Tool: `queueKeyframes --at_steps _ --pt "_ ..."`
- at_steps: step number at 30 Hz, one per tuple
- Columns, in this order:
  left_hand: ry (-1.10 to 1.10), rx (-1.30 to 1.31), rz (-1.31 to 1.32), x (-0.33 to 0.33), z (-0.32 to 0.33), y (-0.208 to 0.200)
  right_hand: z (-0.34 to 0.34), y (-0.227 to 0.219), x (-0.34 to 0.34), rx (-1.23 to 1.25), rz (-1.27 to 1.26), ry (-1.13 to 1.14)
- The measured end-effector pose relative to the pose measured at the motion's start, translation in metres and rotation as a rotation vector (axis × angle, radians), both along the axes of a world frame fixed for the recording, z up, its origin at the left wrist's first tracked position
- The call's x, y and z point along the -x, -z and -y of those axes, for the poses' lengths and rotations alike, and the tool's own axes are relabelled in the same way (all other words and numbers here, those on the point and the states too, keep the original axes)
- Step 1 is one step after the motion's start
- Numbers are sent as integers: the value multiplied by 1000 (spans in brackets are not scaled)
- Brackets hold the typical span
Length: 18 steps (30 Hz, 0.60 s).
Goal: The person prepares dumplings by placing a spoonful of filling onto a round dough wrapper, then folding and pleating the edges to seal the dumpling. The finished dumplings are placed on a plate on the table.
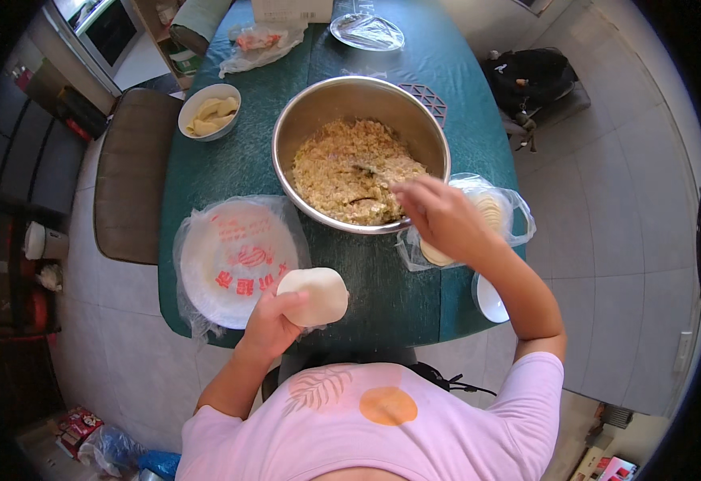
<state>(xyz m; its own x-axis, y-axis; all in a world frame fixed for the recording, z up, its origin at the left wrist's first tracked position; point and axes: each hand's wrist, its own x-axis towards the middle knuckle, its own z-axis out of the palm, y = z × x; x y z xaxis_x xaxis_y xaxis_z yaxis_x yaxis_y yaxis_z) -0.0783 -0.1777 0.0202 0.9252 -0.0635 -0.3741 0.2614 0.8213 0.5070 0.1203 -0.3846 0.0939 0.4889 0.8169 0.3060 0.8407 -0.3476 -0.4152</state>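
A round, pale dumpling wrapper [318, 296] lies across the fingers of my left hand [274, 319], with my thumb pressed on its left side. My right hand [437, 210] is closed over the right rim of a large steel bowl [285, 152]. It grips a slim utensil [364, 170] that dips into the bowl; whether this is a spoon cannot be made out. Minced, yellowish-brown filling [350, 164] covers the bowl's bottom. Partly behind my right forearm is a stack of wrappers [488, 212] in a clear plastic bag.
Left of the bowl lies a white round tray [206, 284] under printed plastic. A white bowl [193, 128] of pale yellow pieces stands farther back. A small white bowl [491, 303] sits at the right table edge. Behind are a film-covered plate [366, 32] and a plastic bag [262, 44].
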Motion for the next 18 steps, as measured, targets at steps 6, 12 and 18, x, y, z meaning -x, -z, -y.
queueKeyframes --at_steps 6,12,18 --pt "-33 -76 46 -30 10 -2 5 -4 32 -49 66 -123" --pt "73 112 168 -53 36 9 11 -20 -4 -224 -48 117" --pt "-3 -16 167 -52 39 0 20 -9 -28 -179 1 223"
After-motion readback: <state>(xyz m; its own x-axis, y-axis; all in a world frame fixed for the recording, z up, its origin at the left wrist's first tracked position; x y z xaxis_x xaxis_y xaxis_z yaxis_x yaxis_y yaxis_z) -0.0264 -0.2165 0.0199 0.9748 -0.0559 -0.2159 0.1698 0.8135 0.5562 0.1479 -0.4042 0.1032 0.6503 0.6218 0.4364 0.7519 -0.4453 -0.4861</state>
